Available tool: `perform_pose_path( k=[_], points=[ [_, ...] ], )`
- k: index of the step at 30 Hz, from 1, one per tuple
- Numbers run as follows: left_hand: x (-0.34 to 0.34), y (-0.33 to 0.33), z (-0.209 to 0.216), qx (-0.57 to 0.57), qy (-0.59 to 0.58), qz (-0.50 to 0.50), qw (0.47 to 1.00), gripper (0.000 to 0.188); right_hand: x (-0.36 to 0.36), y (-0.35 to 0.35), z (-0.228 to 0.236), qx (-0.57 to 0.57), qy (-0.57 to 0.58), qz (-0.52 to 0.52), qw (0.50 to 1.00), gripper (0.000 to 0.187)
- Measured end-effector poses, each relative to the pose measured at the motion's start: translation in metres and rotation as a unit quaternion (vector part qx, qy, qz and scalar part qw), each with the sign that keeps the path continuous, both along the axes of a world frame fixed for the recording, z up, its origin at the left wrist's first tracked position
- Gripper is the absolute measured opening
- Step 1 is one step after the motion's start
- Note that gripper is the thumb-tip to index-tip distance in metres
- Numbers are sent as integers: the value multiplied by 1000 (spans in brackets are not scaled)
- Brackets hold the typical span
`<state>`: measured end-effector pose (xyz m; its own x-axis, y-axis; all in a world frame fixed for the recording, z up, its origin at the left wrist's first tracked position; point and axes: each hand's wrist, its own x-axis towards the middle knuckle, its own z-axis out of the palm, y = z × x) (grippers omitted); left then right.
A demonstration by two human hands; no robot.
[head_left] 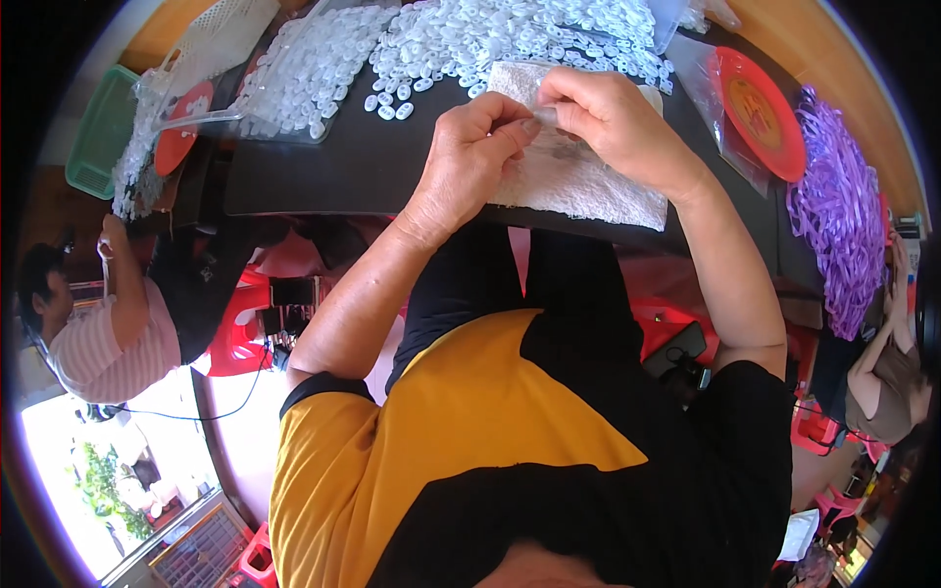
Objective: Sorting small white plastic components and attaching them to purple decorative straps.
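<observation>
My left hand (478, 147) and my right hand (613, 122) meet over a white towel (618, 201) near the table's front edge. Thumb and fingertips are pinched together on both. Whatever sits between them is too small and too covered by the fingers to name. Just beyond the hands spreads a large pile of small white oval plastic pieces with holes (500, 39). A few loose oval pieces (395, 110) lie apart from it, left of the towel.
More oval pieces fill a clear tray (312, 83) at the left. A red plate (760, 113) and a heap of purple ribbon (835, 211) are on the right. Far left stand a green basket (101, 132) and another red plate (183, 127). People sit at both sides.
</observation>
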<state>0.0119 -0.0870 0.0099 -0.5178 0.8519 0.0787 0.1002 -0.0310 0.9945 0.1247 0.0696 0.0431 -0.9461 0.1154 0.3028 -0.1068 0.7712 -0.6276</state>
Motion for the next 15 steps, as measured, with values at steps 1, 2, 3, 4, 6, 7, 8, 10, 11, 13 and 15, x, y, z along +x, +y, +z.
perform_pose_path(
  k=[1,2,3,4,6,7,8,10,11,13,15],
  points=[
    [0,0,0,6,-8,5,1000,11,-1,2,-3,0,-2,1,1000,8],
    [-1,0,-1,6,-9,7,1000,11,-3,3,-7,-64,-8,-11,998,8],
    [-1,-1,-3,-8,4,11,1000,11,-4,5,-11,-128,-14,-23,991,8],
    [-2,-2,-5,-21,17,16,999,10,-4,6,-12,-128,-15,-22,991,8],
    [1,-1,-11,14,65,40,997,10,-5,6,-14,-209,-1,-28,977,10],
    [2,0,-12,49,113,62,990,9,-6,6,-14,-209,-1,-26,978,10],
    [4,1,-12,49,113,63,990,9,-6,6,-15,-214,-9,-31,976,9],
    [6,3,-10,59,151,92,982,10,-8,6,-17,-219,-18,-34,975,9],
    [6,5,-10,59,152,93,982,10,-8,6,-21,-231,-9,-34,972,10],
    [5,7,-9,75,137,86,984,9,-9,7,-23,-244,1,-34,969,10],
    [5,9,-11,75,131,88,985,9,-9,6,-25,-262,-20,-32,964,12]
  ],
)
